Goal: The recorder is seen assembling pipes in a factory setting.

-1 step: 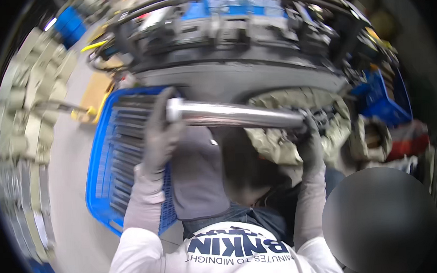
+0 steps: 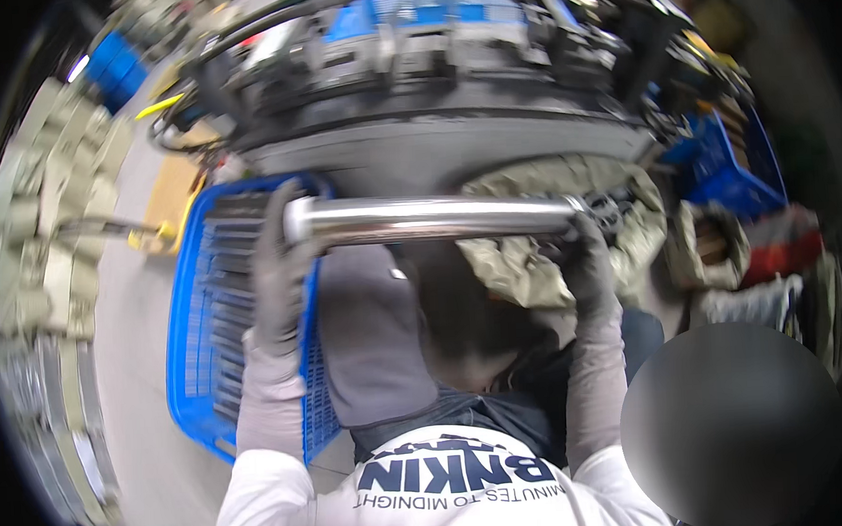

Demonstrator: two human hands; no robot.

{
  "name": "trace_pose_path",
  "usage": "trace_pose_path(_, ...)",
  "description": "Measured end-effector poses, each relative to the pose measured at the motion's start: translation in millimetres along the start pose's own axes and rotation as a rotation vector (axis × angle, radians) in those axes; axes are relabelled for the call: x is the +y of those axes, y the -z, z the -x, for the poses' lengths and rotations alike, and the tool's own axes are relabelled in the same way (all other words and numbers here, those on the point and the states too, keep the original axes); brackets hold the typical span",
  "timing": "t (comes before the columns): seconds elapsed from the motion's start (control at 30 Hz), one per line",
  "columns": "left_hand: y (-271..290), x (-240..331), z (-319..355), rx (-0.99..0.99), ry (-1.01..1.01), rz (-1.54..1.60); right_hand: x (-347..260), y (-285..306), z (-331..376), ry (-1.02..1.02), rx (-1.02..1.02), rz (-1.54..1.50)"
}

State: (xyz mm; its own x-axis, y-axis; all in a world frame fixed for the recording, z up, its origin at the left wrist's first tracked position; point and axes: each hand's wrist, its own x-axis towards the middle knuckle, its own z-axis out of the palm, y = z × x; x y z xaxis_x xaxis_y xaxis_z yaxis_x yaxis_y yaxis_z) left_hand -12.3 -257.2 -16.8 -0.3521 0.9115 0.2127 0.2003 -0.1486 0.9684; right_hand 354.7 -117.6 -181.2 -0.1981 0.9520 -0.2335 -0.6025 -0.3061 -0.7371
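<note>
Between my two gloved hands lies a shiny metal tube (image 2: 438,216), nearly level from left to right above my lap. My left hand (image 2: 282,280), in a grey glove, grips its left end, where a whitish rim shows. Around the tube's right end closes my right hand (image 2: 589,264), also in a grey glove; its fingers are partly hidden and blurred. Beneath and beside my left hand stands a blue plastic basket (image 2: 185,342) with rows of dark grey bars or tubes (image 2: 228,302) in it. An open greenish sack (image 2: 512,268) with dark small pieces lies beyond my right hand.
A dark metal machine or bench (image 2: 431,96) with blue parts runs across the far side. Pale sacks (image 2: 52,216) are piled at the left. On the right are a blue crate (image 2: 721,166), a small open bag (image 2: 715,243) and a red bag (image 2: 787,244).
The tube has turned from slanting down at the right to nearly level, and its left end has moved left with my left hand. Both hands keep hold of it.
</note>
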Motion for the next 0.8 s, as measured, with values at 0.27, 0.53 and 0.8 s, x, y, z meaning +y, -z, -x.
trace_pose_path(0.27, 98.7, -96.4, 8.2, -0.013, 0.204, 0.376, -46.9, -86.0, 56.0, 0.151, -0.359, 0.236)
trace_pose_path(0.53, 100.8, -101.2, 9.2, 0.046, 0.367, 0.539, -50.5, -84.0, 63.7, 0.224, -0.46, 0.322)
trace_pose_path(0.8, 97.4, -99.0, 5.2, 0.106, 0.419, 0.555, -50.1, -86.1, 63.3, 0.228, -0.431, 0.322)
